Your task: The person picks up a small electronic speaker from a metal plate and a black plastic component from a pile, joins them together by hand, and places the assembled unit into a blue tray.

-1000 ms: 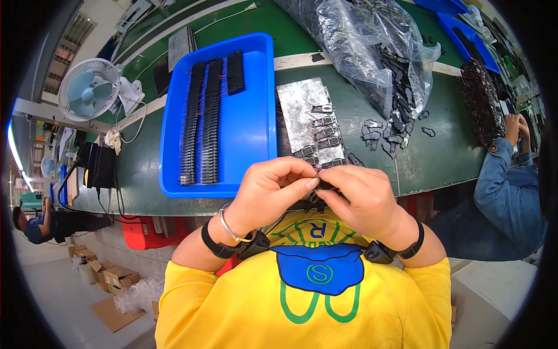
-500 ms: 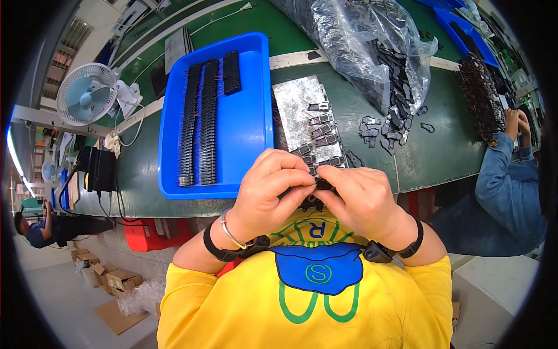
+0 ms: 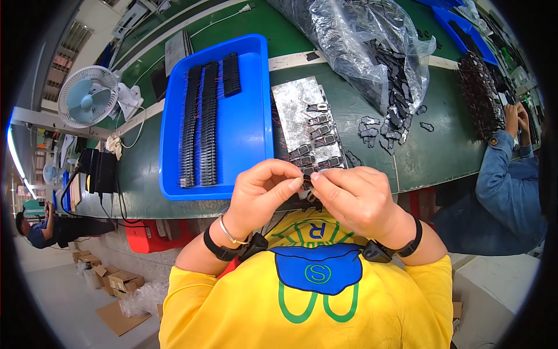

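Note:
Between my two hands is a small black part (image 3: 307,180), mostly covered by fingertips. My left hand (image 3: 264,189) pinches it with thumb and forefinger from the left. From the other side my right hand (image 3: 357,195) grips it, thumb and forefinger closed. Just beyond the fingers lies a grey metal plate (image 3: 293,107), with several small black parts (image 3: 322,129) with thin red wires along its right side. To the left, a blue tray (image 3: 247,145) holds rows of similar black parts (image 3: 208,125).
Right of the plate, a clear plastic bag (image 3: 343,58) spills flat black pieces (image 3: 398,110) onto the green table (image 3: 430,151). A white fan (image 3: 87,96) stands far left. At the right sits a person in a denim sleeve (image 3: 497,168), near a dark wired bundle (image 3: 479,96).
My left hand has shifted slightly down and left, its fingers opening a little around the part. My right fingertips have tilted, showing more of the black part.

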The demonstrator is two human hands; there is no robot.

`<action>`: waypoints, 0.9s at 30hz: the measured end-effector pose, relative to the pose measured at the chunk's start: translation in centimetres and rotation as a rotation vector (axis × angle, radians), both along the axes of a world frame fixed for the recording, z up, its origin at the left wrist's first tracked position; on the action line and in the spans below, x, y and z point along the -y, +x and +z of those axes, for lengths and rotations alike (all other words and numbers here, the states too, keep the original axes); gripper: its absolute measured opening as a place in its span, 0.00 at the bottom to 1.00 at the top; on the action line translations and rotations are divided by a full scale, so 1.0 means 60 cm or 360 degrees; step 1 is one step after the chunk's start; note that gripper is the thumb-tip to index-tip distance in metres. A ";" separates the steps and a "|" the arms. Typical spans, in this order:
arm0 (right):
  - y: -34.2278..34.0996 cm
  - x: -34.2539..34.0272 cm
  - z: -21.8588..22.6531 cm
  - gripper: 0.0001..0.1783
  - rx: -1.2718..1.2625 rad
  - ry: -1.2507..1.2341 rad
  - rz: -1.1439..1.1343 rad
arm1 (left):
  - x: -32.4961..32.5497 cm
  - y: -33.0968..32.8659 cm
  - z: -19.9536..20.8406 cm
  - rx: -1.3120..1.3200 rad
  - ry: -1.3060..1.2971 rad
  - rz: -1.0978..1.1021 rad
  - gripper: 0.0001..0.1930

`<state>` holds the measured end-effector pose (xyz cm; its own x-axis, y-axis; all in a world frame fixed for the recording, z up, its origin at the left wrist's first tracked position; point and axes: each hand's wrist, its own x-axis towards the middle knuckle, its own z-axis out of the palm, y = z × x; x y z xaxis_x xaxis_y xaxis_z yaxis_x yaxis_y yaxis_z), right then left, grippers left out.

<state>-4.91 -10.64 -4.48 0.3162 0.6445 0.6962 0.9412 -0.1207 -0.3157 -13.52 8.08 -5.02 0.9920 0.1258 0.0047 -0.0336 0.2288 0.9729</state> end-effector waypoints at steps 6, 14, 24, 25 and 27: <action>0.000 -0.001 -0.001 0.15 0.0064 -0.0043 -0.0025 | -0.007 0.007 0.017 -0.0318 -0.0103 -0.0110 0.09; -0.002 0.000 0.005 0.15 0.0141 -0.0077 -0.0037 | 0.004 0.015 0.036 -0.0388 0.0388 -0.0065 0.07; 0.003 0.008 -0.003 0.17 0.0135 -0.0055 -0.0011 | -0.001 0.020 0.035 -0.0517 0.0140 -0.0137 0.07; 0.003 0.010 -0.003 0.17 0.0137 -0.0058 -0.0017 | -0.002 0.020 0.033 -0.0516 0.0138 -0.0144 0.07; 0.002 0.010 -0.004 0.17 0.0122 -0.0014 0.0002 | -0.006 0.022 0.028 -0.0568 -0.0033 -0.0182 0.06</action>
